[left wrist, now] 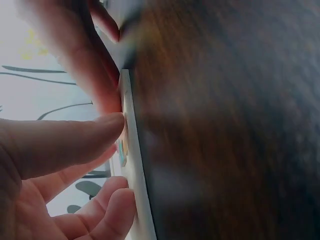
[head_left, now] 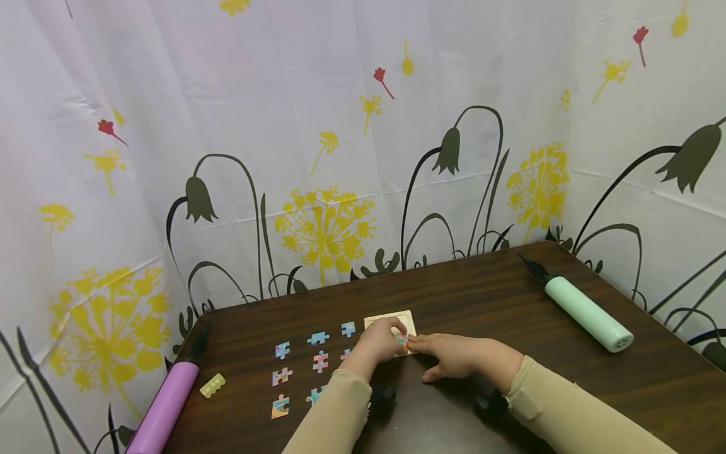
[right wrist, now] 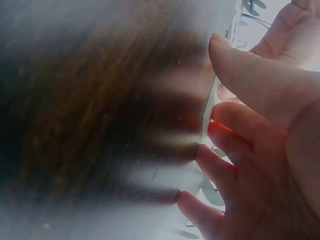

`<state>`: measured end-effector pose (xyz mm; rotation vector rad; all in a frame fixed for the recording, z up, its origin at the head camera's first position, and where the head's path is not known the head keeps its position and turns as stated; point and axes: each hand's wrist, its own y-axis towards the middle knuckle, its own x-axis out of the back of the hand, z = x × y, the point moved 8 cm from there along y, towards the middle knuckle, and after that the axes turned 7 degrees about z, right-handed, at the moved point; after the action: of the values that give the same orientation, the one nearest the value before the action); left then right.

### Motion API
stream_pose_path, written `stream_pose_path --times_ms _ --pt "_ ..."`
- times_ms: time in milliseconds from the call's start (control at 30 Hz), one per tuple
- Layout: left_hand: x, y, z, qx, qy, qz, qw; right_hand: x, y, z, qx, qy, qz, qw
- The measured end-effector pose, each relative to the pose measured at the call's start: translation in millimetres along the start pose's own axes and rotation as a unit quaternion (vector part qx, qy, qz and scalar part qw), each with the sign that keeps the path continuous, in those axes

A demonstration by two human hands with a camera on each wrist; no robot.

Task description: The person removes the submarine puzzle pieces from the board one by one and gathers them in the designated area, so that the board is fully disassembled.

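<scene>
A small light wooden puzzle tray (head_left: 416, 323) lies on the dark table in front of me, with a colourful puzzle piece (head_left: 402, 342) in its near right part. My left hand (head_left: 379, 340) arches over the tray, thumb and index finger at the piece (left wrist: 123, 154); its other fingers are curled against the tray's face (left wrist: 141, 200). From the right, my right hand (head_left: 454, 354) reaches in with loosely bent fingers, its fingertips (right wrist: 216, 111) right at the tray's edge and its thumb (right wrist: 225, 52) apart from them.
Loose puzzle pieces (head_left: 320, 361) lie in rows left of the tray, some hidden behind my left arm. A yellow block (head_left: 212, 386) and a purple pump-like tube (head_left: 164, 407) are farther left. A mint-green tube (head_left: 590, 312) with a black tip lies right. A patterned curtain (head_left: 340, 126) hangs behind.
</scene>
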<state>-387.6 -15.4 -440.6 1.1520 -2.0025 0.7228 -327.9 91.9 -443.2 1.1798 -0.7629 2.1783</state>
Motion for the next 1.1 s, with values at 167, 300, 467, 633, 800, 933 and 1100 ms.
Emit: stream_pose_path --times_ms 167,300,467,633,800,933,1100 --pt "0.1 -0.6 -1.0 0.004 -0.006 -0.001 1.0000 0.9 -1.2 2.2 0.012 -0.007 -0.004 1.000" --pt "-0.6 1.6 0.4 0.009 -0.005 0.003 0.9999 4.6 -0.7 0.4 0.020 0.000 -0.012 1.000" --pt "-2.4 4.4 2.2 0.020 -0.009 0.012 0.9997 8.4 3.7 -9.1 -0.001 0.024 -0.025 0.999" --pt "-3.2 5.0 3.8 0.025 -0.008 0.014 0.9996 6.8 7.4 -11.7 -0.004 0.010 -0.022 1.000" --pt "-3.7 4.7 4.0 0.024 -0.007 0.014 0.9996 5.3 8.6 -17.6 -0.030 0.009 -0.018 0.999" --pt "-3.5 4.5 3.7 0.026 -0.011 0.014 0.9995 7.5 9.4 -24.3 -0.059 0.011 -0.020 0.998" --pt "-2.8 3.3 3.1 0.028 -0.010 0.015 0.9994 9.9 10.6 -25.7 -0.054 0.006 -0.019 0.998"
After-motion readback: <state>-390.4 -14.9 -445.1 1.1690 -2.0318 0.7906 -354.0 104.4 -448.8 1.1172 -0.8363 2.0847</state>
